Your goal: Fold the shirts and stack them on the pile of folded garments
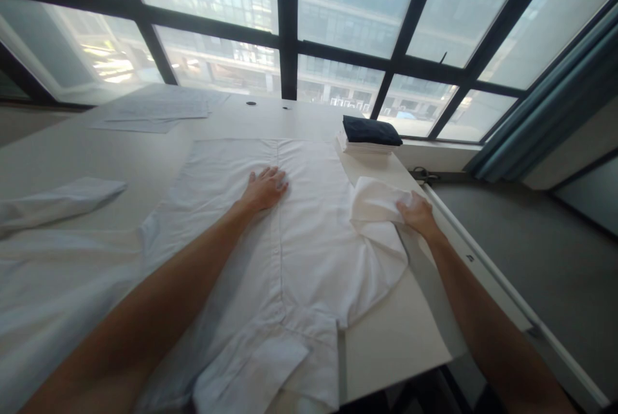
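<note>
A white shirt lies spread out, front down, on a pale table. My left hand rests flat on the middle of the shirt, fingers stretched out beside the centre seam. My right hand is closed on the shirt's right sleeve, which is lifted and folded in over the shirt's right edge. The collar end lies nearest to me at the table's front edge.
A stack of folded clothes, dark on top and white below, sits at the table's far right. Other white garments lie at the left. Papers lie at the far left. Windows stand behind; a blue curtain hangs at right.
</note>
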Demonstrator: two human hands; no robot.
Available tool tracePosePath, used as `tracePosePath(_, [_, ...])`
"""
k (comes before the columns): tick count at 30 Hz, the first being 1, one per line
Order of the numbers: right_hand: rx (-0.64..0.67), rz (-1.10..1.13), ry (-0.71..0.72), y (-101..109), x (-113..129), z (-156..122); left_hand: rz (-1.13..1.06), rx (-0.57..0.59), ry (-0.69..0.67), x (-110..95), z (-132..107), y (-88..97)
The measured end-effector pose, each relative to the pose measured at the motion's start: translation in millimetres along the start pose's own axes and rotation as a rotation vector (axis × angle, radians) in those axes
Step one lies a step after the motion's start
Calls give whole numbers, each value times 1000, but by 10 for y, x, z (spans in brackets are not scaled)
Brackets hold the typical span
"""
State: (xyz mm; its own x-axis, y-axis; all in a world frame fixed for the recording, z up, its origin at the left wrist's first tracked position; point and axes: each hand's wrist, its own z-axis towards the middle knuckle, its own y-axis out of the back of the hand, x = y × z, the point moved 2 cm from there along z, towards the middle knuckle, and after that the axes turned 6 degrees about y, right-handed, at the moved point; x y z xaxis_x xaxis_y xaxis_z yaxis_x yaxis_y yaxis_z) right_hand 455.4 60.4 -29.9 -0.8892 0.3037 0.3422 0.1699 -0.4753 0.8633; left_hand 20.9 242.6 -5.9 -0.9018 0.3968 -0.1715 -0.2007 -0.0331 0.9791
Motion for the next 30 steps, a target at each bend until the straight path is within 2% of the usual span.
tracePosePath(2, [50,-9,-33,-59,-54,18,-4,-20,1,-4,3,12])
tracePosePath(5, [31,1,-99,-49,-89,58,-37,-48,-22,-43,22,30])
tracePosePath(7, [26,12,-138,-19,-111,85,-85,-54,-88,-114,34,46])
tracePosePath(10, [-13,80,-158,25,-142,117,-183,-21,-262,-301,9,90])
tracePosePath(14, [-39,237,-48,96,-118,143,-298,58,-474,-621,-136,212])
tracePosePath(18, [-121,311,18,271,-51,168,-330,101,-564,-889,-321,347])
tracePosePath(22, [-212,507,-48,458,17,160,-382,97,-637,-1099,-466,429])
tracePosePath(24, [-172,573,-98,505,61,130,-413,111,-677,-1187,-528,445])
tracePosePath(30, [209,493,-101,547,217,15,-389,163,-704,-1313,-655,403])
